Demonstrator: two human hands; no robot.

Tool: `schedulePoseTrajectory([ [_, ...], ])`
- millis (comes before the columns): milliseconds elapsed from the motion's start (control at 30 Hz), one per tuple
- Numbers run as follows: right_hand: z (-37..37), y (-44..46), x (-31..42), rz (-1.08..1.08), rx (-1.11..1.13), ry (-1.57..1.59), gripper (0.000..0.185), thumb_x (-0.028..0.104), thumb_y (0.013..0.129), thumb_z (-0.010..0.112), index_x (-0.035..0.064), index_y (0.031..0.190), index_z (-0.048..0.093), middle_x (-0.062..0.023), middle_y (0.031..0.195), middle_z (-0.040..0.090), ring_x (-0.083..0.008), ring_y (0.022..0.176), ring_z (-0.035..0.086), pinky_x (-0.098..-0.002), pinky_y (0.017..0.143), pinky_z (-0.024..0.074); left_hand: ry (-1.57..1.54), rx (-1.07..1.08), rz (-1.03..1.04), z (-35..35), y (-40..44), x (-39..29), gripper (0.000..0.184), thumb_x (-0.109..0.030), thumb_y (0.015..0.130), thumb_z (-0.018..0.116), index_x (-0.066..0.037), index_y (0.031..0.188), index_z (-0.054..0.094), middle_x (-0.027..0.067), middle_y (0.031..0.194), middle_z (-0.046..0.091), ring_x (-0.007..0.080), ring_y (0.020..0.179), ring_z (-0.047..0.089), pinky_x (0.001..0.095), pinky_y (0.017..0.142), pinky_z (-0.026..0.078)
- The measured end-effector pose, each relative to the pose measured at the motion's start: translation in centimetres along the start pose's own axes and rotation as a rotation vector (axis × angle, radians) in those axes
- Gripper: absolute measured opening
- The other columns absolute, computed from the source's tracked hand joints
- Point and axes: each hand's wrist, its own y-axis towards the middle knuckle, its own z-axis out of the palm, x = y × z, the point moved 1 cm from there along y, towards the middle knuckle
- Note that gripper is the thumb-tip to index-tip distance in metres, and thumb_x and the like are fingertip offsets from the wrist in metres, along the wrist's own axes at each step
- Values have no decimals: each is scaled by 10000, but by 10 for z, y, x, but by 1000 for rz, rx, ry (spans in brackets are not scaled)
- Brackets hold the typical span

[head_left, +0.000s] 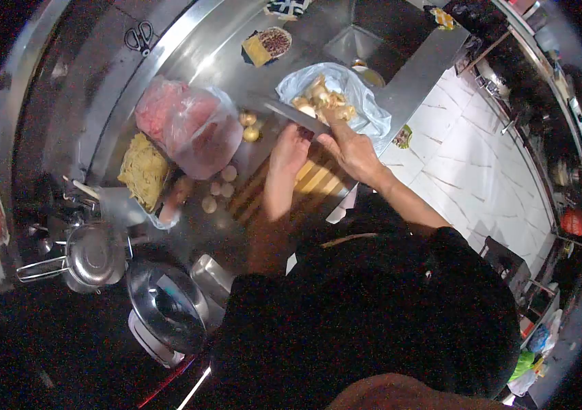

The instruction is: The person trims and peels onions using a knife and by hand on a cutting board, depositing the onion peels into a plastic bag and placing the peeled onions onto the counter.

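Note:
My right hand [354,152] is closed round a knife [298,116], its blade pointing up and left across the front of my left hand. Just beneath the blade, my left hand [291,152] has its fingers curled together; whatever they hold is hidden. Both hands are over a striped wooden cutting board [321,179]. Right beyond them lies an open whitish plastic bag [366,96] with brown onion skins [328,99] in it. A few peeled-looking yellow onions [250,133] sit on the steel counter left of the knife.
Left on the counter are a pink-filled plastic bag [192,126], a bag of yellow strands [144,171] and several small round pieces [219,190]. Nearer stand a strainer [96,254], a clear bowl [166,304] and a metal container [212,277]. Scissors [139,37] lie far left.

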Motion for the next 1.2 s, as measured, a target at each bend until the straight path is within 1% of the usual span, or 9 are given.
schedulePoseTrajectory([
  [100,-10,12,-6,-8,42,-22,593,424,919,437,79,1378,287,-231,1090,548,-393,881,594,-449,670,517,-43,29,13,-1,15,4,325,-200,921,515,-29,1197,507,73,1155,564,211,1074,530,344,923,441],
  [333,-12,36,-35,-82,-20,-3,525,405,924,441,87,1336,372,-214,1018,576,-375,801,613,-444,638,508,-4,4,-27,15,29,4,227,-158,899,511,-68,1105,540,50,1077,578,151,967,541,300,821,445],
  [433,-13,42,-42,-76,8,-8,494,399,923,447,101,1316,403,-204,1003,589,-368,784,618,-436,630,506,11,-21,-1,28,33,4,227,-216,932,483,-61,1085,550,48,1044,596,187,958,551,333,829,444],
  [567,-6,50,-51,-97,-33,67,446,385,930,439,129,1295,424,-189,1012,604,-370,790,621,-441,644,502,10,-47,15,35,40,6,225,-238,944,475,-73,1076,554,26,967,600,135,844,559,273,739,455],
  [667,-4,59,-59,171,165,266,423,402,941,412,127,1260,459,-192,1031,604,-366,859,618,-437,688,494,49,-34,19,24,44,10,270,-298,948,477,-82,1091,552,32,979,604,140,836,570,261,712,473],
  [833,14,70,-88,291,180,614,473,480,942,377,110,1208,505,-174,968,602,-281,890,606,-360,764,461,85,-94,-16,14,45,13,306,-319,932,492,-91,1129,547,57,1030,618,178,900,591,284,749,495],
  [1033,13,75,-92,414,231,701,533,519,938,365,73,1194,505,-107,890,580,-196,793,551,-298,734,438,-14,133,-55,-5,51,12,349,-315,938,478,-61,1173,524,72,1118,599,201,990,584,326,797,493],
  [1167,-2,74,-79,579,374,775,547,520,940,361,54,1186,504,-98,897,574,-190,795,532,-287,725,430,36,141,-13,7,44,3,298,-267,940,501,-77,1170,501,44,1007,594,156,816,591,274,724,464],
  [1200,-1,74,-78,511,348,762,549,520,940,360,51,1186,504,-102,912,577,-194,819,536,-288,740,431,106,148,37,8,46,4,287,-241,937,507,-79,1173,498,39,997,591,144,789,587,262,683,456],
])
